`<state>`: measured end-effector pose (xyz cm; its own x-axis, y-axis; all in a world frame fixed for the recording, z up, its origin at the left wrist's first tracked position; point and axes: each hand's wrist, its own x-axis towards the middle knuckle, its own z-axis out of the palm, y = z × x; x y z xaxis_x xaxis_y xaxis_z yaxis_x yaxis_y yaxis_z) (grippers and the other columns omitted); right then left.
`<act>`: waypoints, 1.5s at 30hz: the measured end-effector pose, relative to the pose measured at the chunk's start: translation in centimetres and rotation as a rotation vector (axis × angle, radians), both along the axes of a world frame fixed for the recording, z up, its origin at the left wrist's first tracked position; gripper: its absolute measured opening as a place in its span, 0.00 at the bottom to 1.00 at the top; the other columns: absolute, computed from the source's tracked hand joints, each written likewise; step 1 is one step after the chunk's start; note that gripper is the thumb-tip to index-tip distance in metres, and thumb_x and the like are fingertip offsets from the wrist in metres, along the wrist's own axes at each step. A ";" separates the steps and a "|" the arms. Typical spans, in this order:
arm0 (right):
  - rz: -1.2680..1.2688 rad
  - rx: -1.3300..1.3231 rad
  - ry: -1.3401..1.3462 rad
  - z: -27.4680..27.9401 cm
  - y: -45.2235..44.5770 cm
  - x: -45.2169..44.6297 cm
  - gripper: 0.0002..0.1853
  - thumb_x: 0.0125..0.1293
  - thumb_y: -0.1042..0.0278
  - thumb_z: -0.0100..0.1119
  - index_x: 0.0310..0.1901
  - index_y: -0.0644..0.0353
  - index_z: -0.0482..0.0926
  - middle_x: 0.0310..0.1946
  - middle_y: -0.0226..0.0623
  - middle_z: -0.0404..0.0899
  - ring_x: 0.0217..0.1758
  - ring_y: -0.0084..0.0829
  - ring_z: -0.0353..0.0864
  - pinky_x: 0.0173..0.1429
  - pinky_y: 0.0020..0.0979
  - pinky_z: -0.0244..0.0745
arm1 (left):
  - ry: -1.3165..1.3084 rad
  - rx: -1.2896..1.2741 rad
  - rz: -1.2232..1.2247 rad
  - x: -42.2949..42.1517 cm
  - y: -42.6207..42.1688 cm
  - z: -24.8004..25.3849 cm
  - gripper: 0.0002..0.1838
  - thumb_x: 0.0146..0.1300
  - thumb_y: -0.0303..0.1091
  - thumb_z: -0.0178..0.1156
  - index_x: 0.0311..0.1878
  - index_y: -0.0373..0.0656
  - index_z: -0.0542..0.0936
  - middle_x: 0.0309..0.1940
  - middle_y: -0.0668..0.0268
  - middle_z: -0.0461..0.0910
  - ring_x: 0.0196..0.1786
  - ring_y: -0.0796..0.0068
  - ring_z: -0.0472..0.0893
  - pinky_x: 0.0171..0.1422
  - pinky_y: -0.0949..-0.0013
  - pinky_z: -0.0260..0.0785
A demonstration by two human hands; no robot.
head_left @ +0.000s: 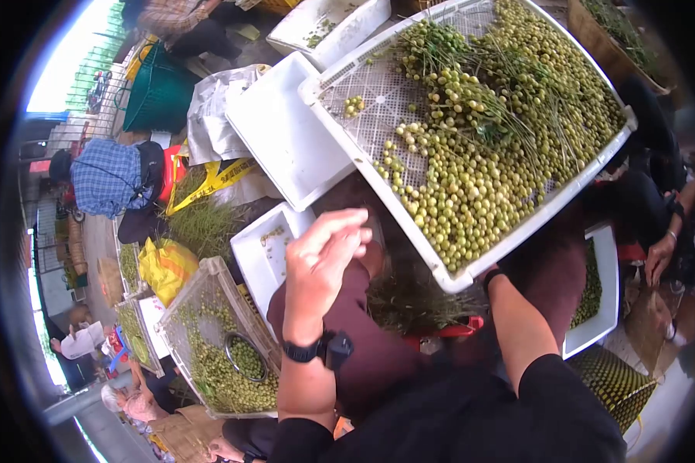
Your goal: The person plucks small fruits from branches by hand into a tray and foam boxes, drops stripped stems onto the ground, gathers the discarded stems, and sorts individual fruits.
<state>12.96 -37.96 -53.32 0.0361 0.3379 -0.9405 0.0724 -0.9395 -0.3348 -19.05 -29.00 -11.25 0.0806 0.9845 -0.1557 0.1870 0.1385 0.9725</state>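
A white mesh-bottomed plastic tray (379, 179) sits tilted in front of me. Small round yellow-green fruits (471, 193) cover much of it, loose in the lower part. Clusters on thin green stems (490, 96) lie heaped toward its upper middle. My left hand (324, 258) is raised left of the tray, apart from it, with fingers stretched out, slightly bent, and nothing visible in them. My right hand (489, 273) reaches to the underside of the tray's near edge. Its fingers are hidden there, so I cannot make out whether it grips the tray.
An upright-walled white bin (289, 127) stands left of the tray, with another white bin (259, 251) below it. A second fruit tray (216, 339) holds a metal-rimmed bowl (247, 359). Cut stems (208, 224) lie at left. A co-worker's hand (659, 255) is at right.
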 end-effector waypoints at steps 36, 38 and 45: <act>0.919 0.332 0.020 13.2 1.8 -6.5 0.14 0.56 0.62 0.56 0.40 0.57 0.85 0.32 0.42 0.86 0.38 0.43 0.85 0.42 0.45 0.77 | -0.097 -0.082 -0.158 2.9 1.5 -0.2 0.10 0.71 0.21 0.62 0.53 0.33 0.83 0.46 0.63 0.85 0.48 0.81 0.84 0.55 0.75 0.77; 1.022 0.384 0.054 16.2 0.4 -7.3 0.13 0.55 0.63 0.57 0.40 0.57 0.85 0.32 0.42 0.86 0.38 0.43 0.86 0.43 0.45 0.78 | -0.122 -0.076 -0.162 3.3 0.8 -0.9 0.10 0.71 0.22 0.62 0.53 0.34 0.83 0.44 0.65 0.85 0.48 0.82 0.83 0.54 0.75 0.76; 1.140 0.699 0.062 16.9 -4.3 -9.8 0.13 0.56 0.62 0.62 0.40 0.59 0.86 0.33 0.45 0.87 0.39 0.43 0.87 0.44 0.42 0.80 | -0.158 -0.026 -0.139 4.9 -0.6 -2.3 0.11 0.73 0.28 0.59 0.51 0.35 0.85 0.42 0.62 0.87 0.41 0.78 0.86 0.45 0.73 0.81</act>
